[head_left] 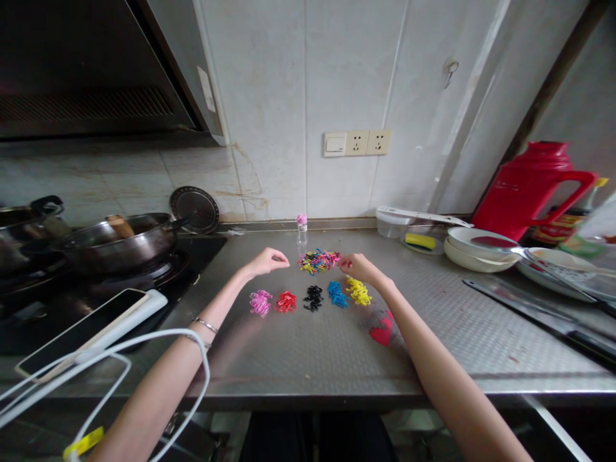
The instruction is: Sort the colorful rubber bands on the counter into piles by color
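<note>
A heap of mixed-colour small rubber bands [318, 260] lies on the steel counter between my hands. Just left of it is my left hand [267, 262], thumb and fingers pinched together; whatever they hold is too small to make out. At the heap's right edge my right hand [357, 265] has its fingers curled closed, their tips partly hidden. Nearer to me, single-colour piles form a row: pink bands [260, 303], red bands [285, 302], black bands [314, 298], blue bands [338, 294] and yellow bands [359, 290]. Behind the heap stands a small clear bottle [301, 230] with a pink top.
A pan [120, 244] sits on the stove at left, with a phone [81, 333] and white cable closer in. On the right are stacked bowls [476, 256], a sponge [419, 242], a knife [524, 314] and a red thermos [524, 192]. A red heart shape [382, 329] lies near my right forearm.
</note>
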`<state>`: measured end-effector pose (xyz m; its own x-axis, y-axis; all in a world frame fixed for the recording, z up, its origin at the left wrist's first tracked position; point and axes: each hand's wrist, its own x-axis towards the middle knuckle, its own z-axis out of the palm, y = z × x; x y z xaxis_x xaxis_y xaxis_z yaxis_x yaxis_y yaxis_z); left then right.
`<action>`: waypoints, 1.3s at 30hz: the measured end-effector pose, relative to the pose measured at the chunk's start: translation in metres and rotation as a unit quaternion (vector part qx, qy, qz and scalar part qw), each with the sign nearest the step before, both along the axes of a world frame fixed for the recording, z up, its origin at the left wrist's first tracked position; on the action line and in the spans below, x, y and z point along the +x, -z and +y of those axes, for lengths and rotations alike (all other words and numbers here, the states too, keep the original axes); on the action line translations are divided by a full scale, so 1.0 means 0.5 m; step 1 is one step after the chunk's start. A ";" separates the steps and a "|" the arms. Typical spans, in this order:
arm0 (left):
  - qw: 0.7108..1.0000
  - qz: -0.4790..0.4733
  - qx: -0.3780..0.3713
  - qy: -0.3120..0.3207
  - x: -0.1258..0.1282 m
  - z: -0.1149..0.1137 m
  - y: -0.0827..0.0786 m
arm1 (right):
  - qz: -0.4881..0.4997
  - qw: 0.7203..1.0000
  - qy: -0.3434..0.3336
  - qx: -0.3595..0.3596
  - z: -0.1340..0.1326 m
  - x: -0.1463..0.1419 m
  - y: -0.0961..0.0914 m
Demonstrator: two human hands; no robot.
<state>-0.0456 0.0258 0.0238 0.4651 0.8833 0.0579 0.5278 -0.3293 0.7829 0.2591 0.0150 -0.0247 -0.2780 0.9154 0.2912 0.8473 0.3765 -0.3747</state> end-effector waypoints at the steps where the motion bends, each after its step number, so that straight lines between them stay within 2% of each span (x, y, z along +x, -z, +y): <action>1: 1.000 0.002 -0.010 0.000 -0.012 -0.005 0.001 | 0.000 1.000 -0.004 -0.001 0.000 -0.001 0.001; 6: 0.998 0.012 -0.054 0.015 -0.050 -0.029 -0.003 | -0.001 1.000 -0.009 -0.009 -0.001 -0.004 0.004; 12: 0.996 0.027 -0.066 0.047 -0.053 -0.040 0.002 | 0.009 1.000 -0.004 -0.005 0.006 -0.005 0.016; 16: 0.997 0.009 -0.067 0.043 -0.039 -0.041 0.010 | 0.034 0.999 -0.014 0.000 0.003 -0.015 0.011; 23: 0.988 -0.119 -0.093 0.029 0.010 -0.068 0.010 | 0.150 0.979 -0.134 0.015 -0.049 -0.097 -0.041; 27: 0.980 -0.167 -0.108 0.021 0.035 -0.081 0.017 | 0.200 0.964 -0.177 0.015 -0.073 -0.138 -0.052; 33: 0.982 -0.160 -0.100 0.031 0.057 -0.094 0.029 | 0.208 0.953 -0.219 0.003 -0.093 -0.157 -0.059; 39: 0.984 -0.141 -0.104 0.017 0.070 -0.101 0.033 | 0.192 0.957 -0.216 0.000 -0.099 -0.158 -0.065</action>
